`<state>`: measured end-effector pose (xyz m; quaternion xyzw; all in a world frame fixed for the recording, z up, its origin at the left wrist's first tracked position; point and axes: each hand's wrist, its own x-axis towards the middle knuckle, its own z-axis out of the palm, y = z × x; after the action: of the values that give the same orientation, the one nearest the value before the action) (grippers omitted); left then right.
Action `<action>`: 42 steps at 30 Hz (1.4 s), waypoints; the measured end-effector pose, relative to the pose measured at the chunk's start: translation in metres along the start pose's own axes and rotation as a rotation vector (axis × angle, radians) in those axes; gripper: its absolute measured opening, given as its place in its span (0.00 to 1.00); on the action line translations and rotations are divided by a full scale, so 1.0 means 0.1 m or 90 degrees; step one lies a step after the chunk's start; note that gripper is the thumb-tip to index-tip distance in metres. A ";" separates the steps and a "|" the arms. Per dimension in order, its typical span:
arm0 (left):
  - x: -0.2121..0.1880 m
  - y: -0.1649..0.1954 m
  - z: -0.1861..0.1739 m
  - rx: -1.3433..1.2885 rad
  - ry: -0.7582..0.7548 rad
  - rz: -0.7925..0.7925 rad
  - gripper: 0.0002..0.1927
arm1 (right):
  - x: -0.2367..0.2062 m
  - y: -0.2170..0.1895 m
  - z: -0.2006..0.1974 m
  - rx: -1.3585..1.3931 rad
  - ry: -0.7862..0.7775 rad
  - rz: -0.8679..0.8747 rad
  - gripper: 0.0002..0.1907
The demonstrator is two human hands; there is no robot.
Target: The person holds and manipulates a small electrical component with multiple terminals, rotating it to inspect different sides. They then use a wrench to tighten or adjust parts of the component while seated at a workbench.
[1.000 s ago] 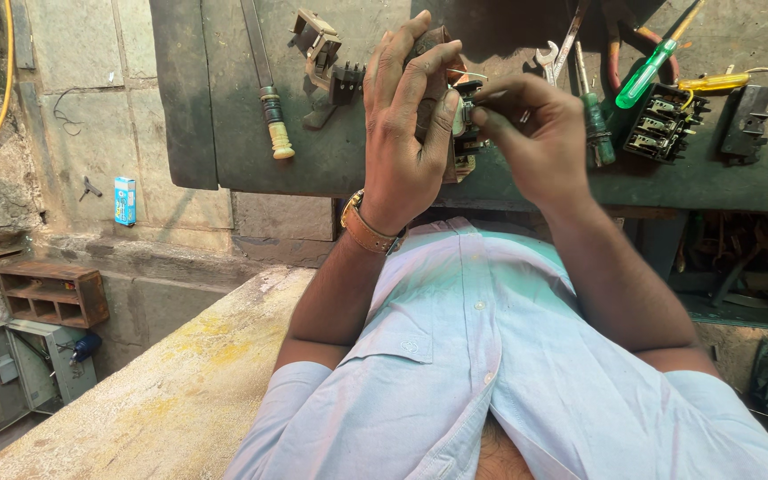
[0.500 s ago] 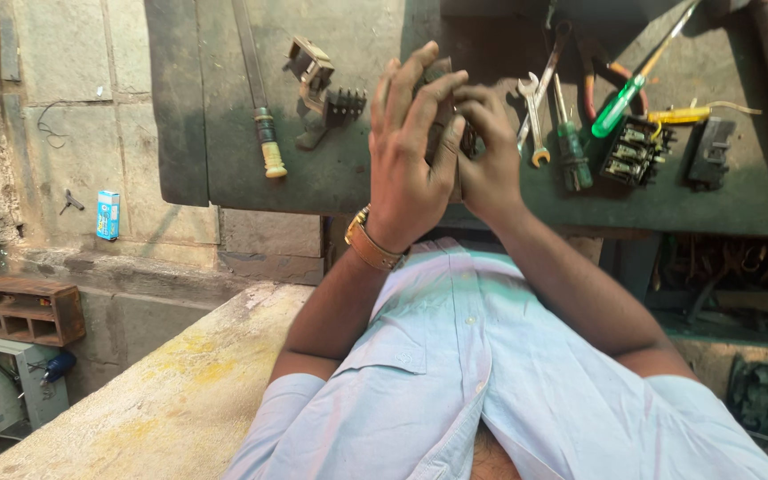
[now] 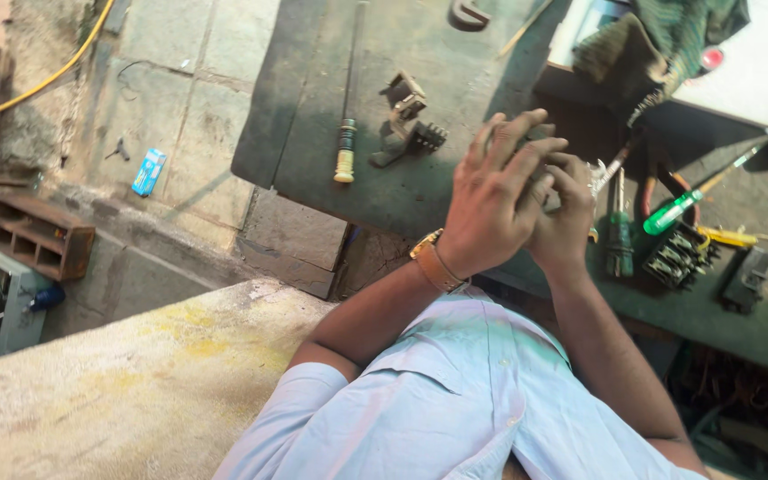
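Note:
Both my hands are raised together over a dark green workbench. My left hand, with a gold wristband, curls its fingers over a small part that is almost fully hidden. My right hand grips the same part from the other side, the fingers of both hands touching. A silvery tool tip pokes out just to the right of the hands. My pale blue shirt fills the lower part of the view.
On the bench lie a yellow-handled screwdriver, grey metal parts, two green screwdrivers, a black contact block and a green cloth. Below left are a concrete slab, a brown hollow block and a small blue box.
The view has tilted and swung left. My hands have drawn closer together, and my left fingers now cover the small part that showed between them before.

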<state>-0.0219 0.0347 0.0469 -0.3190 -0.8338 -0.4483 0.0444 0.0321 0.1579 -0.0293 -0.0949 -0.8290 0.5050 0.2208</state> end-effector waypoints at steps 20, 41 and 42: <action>-0.06 -0.07 0.15 0.033 -0.002 -0.035 0.22 | 0.04 0.02 -0.02 0.017 -0.021 -0.014 0.14; -0.03 -0.03 0.03 0.008 0.017 -0.015 0.20 | -0.01 0.03 0.01 0.040 -0.008 -0.020 0.15; -0.03 -0.03 0.03 0.006 0.019 -0.008 0.20 | -0.01 0.03 0.02 0.053 -0.006 -0.014 0.16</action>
<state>-0.0210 0.0342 0.0418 -0.3068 -0.8372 -0.4492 0.0558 0.0318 0.1571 -0.0327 -0.0743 -0.8093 0.5371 0.2259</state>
